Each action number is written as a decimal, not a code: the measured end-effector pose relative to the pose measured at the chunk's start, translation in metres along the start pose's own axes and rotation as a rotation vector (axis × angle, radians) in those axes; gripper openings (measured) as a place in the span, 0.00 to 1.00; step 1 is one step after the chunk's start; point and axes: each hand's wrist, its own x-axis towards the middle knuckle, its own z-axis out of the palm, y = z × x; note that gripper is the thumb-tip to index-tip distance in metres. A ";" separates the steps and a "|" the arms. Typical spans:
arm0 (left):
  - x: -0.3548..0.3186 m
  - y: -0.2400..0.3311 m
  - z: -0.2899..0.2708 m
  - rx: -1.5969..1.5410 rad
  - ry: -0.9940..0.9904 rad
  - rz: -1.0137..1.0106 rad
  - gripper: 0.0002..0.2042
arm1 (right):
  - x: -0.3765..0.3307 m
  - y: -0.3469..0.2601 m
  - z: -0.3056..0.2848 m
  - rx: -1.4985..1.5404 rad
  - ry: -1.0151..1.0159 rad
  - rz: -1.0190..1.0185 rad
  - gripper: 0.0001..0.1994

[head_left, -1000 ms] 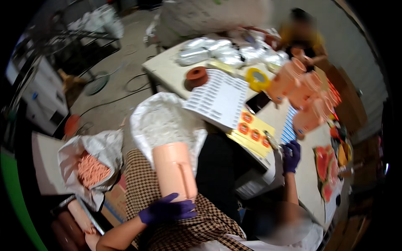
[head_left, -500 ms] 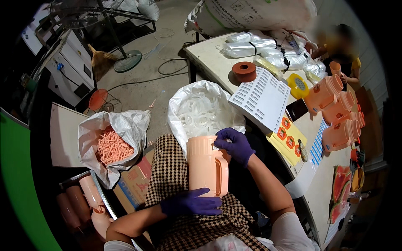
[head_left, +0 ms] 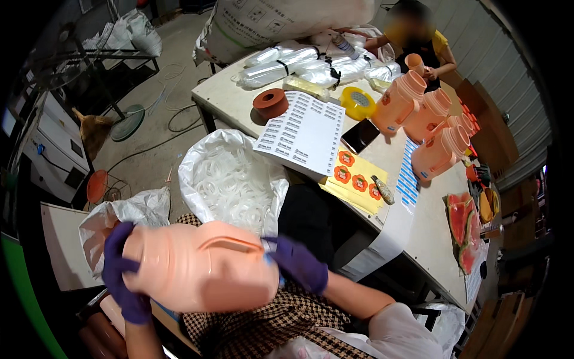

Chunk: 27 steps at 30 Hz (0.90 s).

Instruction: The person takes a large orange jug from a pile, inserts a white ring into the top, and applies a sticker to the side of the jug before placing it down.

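A peach-coloured plastic jug (head_left: 191, 275) lies on its side above my lap, its neck to the left and its handle on the upper side. My left hand (head_left: 122, 278), in a purple glove, is wrapped around the neck. At the base end, the gloved fingers of my right hand (head_left: 299, 263) press against the jug beside a small light-blue patch, partly blurred. Several similar peach jugs (head_left: 439, 152) stand upright on the table to the right.
A white sack of clear rings (head_left: 230, 185) stands before me. On the table (head_left: 230, 90) are label sheets (head_left: 308, 128), a brown tape roll (head_left: 270, 105), yellow tape (head_left: 357, 103), a phone (head_left: 360, 136) and wrapped plastic bundles (head_left: 269, 70). Another person (head_left: 415, 45) stands at the far side.
The jug has gone from upright to lying on its side, further left. My left hand has moved from its base to its neck; my right from its top to its base. The view has turned right.
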 end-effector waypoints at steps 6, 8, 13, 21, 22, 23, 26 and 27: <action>0.021 -0.110 0.114 -0.075 -0.551 -0.183 0.11 | -0.048 0.033 -0.107 -0.041 0.469 -0.080 0.15; 0.006 -0.158 0.139 -0.026 -0.599 -0.246 0.13 | -0.035 0.048 -0.168 -0.560 0.848 -0.291 0.15; 0.019 -0.132 0.152 0.319 -0.397 -0.074 0.20 | -0.031 0.096 -0.268 -1.030 0.870 0.192 0.31; 0.035 -0.009 0.276 0.256 -0.662 0.764 0.24 | -0.021 0.078 -0.254 -0.905 0.832 -0.422 0.23; 0.028 -0.005 0.307 0.289 -0.693 0.758 0.24 | -0.009 0.072 -0.247 -0.862 0.792 -0.496 0.23; 0.023 -0.004 0.332 0.320 -0.722 0.756 0.24 | -0.002 0.066 -0.241 -0.774 0.741 -0.358 0.22; 0.013 -0.033 0.385 0.593 -0.806 0.707 0.24 | 0.019 0.060 -0.233 -0.951 0.670 -0.210 0.17; 0.009 -0.038 0.393 0.585 -0.804 0.708 0.24 | 0.021 0.069 -0.239 -0.960 0.639 -0.199 0.16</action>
